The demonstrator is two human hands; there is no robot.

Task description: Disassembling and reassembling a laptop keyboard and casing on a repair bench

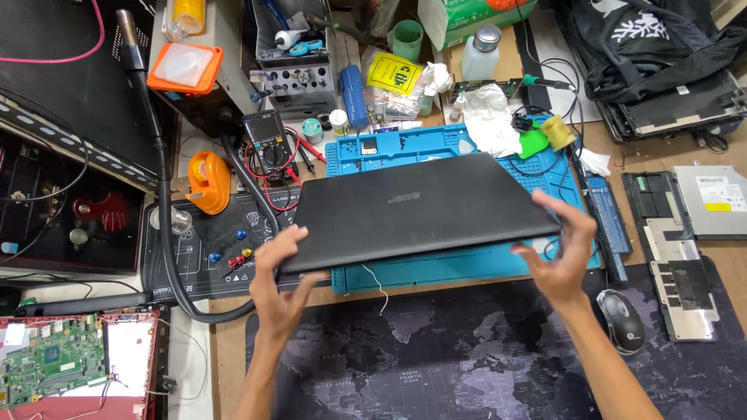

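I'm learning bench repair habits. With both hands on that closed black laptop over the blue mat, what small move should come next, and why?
Probably lower the laptop flat onto the blue mat. The left hand and right hand hold it by its near corners, its near-left corner overhangs the mat, and tissue and cables crowd the far side.
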